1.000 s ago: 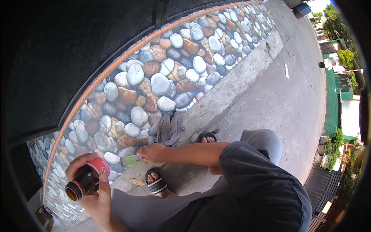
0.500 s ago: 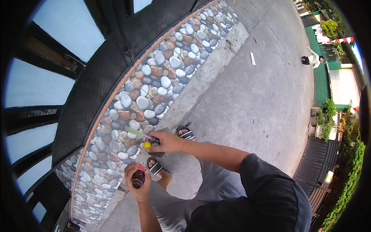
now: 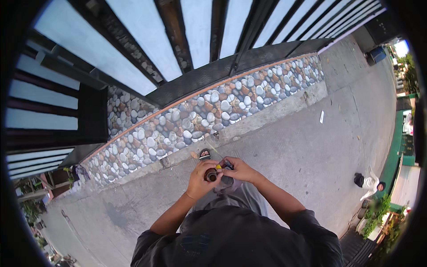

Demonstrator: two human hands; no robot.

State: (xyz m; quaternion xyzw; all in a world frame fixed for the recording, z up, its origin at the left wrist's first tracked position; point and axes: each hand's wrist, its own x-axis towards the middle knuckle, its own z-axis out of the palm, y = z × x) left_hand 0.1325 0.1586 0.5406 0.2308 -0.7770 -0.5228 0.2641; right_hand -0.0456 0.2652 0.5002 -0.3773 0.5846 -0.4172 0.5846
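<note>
Holding a brown bottle (image 3: 211, 175) beside a dark item (image 3: 228, 164) seems the step, left hand (image 3: 200, 180) wrapped round the bottle, right hand (image 3: 241, 170) apparently pinching the item, the next move calling for steady fingers.

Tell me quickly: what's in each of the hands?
Left hand: closed around a brown bottle.
Right hand: closed on a small dark object, too small to identify.

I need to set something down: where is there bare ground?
Concrete lies bare between the right forearm and the white scrap, and between the left forearm and the pebble-patterned strip. It is crowded where the left hand, brown bottle, right hand and sandal bunch together.
</note>
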